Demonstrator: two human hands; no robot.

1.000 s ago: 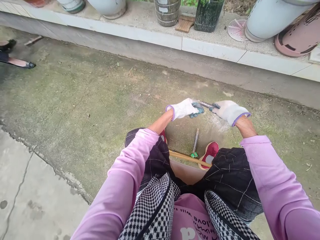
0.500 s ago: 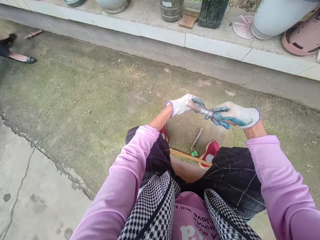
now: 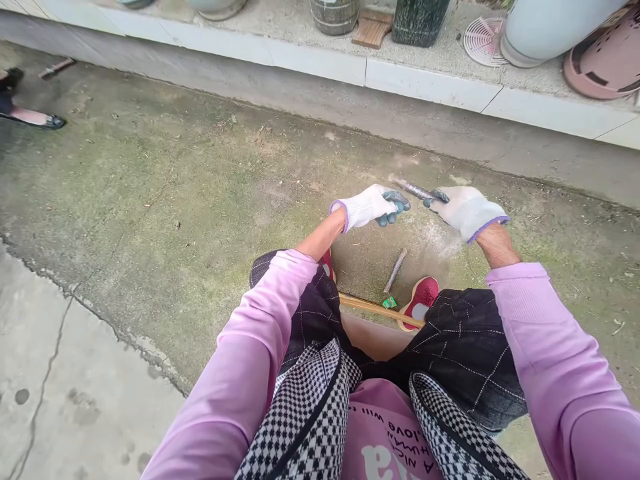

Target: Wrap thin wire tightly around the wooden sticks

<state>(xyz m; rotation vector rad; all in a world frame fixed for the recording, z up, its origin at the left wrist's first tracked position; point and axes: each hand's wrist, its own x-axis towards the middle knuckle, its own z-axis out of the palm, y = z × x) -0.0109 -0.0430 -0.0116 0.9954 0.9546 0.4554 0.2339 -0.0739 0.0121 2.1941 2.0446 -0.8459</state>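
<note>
My right hand (image 3: 463,208), in a white glove with blue-grey coated fingers, is closed around one end of a wrapped stick (image 3: 415,189). Shiny silvery windings cover the stick's middle, and its far end tilts up and left, blurred. Just left of it, my left hand (image 3: 377,205) wears a matching glove. Its fingers are curled together, and whatever they may pinch is hidden. On the concrete between my shoes lies a second stick (image 3: 395,271) with a similar shiny wrap. A small green packet (image 3: 389,303) lies at its near end.
A thin wooden strip (image 3: 373,307) crosses low between my legs, beside my red shoe (image 3: 423,300). Ahead runs a raised ledge (image 3: 315,63) bearing pots, a dark container (image 3: 420,23) and a wooden board (image 3: 373,30). Another person's foot (image 3: 37,119) is at the far left.
My left hand has come off the wrapped stick, leaving a gap between the hands. The stick, now held by my right hand alone, has moved up, and my right hand has turned.
</note>
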